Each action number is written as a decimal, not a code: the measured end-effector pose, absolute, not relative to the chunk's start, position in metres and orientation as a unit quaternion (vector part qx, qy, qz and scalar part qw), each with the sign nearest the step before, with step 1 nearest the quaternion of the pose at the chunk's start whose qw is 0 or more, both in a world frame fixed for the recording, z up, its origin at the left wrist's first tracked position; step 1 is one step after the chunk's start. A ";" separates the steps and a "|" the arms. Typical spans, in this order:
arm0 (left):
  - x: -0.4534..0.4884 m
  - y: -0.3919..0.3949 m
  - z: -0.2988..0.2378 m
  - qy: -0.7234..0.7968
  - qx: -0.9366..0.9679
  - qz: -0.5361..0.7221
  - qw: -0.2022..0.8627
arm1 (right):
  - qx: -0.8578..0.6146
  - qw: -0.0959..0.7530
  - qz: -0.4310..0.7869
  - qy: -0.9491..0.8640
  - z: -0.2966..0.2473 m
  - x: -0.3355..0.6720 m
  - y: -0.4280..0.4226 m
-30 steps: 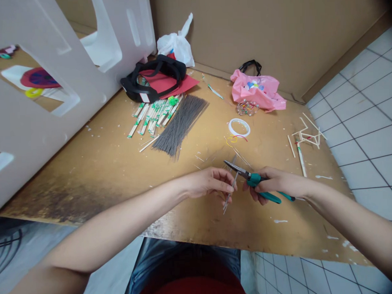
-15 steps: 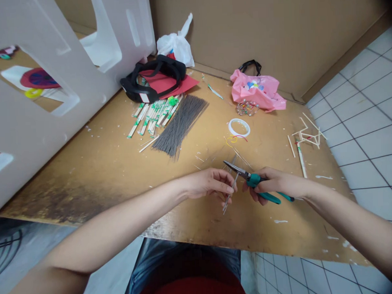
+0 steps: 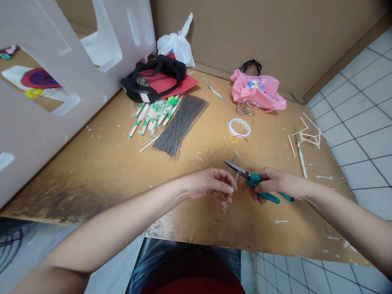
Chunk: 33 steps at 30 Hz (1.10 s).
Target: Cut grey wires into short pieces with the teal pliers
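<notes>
Above the workbench (image 3: pixel 97 176), left hand (image 3: pixel 208 184) pinching thin wire (image 3: pixel 231 193), right hand (image 3: pixel 274 183) gripping teal pliers (image 3: pixel 253 179)

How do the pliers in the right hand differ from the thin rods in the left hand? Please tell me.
The pliers have thick teal handles and a pointed dark nose, while the thin rods are slim, bare and grey. The pliers lie across the right hand with the nose pointing up and left; the rods slant downward from the left hand. Both are held above the table.

Makeshift craft workshop, glue-spattered wooden workbench (image 3: pixel 97 167), cardboard wall (image 3: pixel 243 34), tiled floor (image 3: pixel 370 158), bundled thin wires (image 3: pixel 179 126), paper-wrapped chopsticks (image 3: pixel 150 118)
</notes>
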<state>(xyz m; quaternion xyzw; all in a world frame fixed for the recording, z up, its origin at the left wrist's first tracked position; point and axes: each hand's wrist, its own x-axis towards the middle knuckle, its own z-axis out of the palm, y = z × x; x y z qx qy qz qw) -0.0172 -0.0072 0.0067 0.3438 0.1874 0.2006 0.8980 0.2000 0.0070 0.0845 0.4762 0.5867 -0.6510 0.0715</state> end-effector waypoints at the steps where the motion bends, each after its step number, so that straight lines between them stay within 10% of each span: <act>1: -0.017 -0.007 0.007 0.188 0.345 0.201 0.898 | 0.476 0.072 -0.651 0.588 0.084 0.200 0.007; 33: -0.017 -0.007 0.004 0.182 0.347 0.205 0.897 | 0.484 0.088 -0.624 0.607 0.080 0.204 0.006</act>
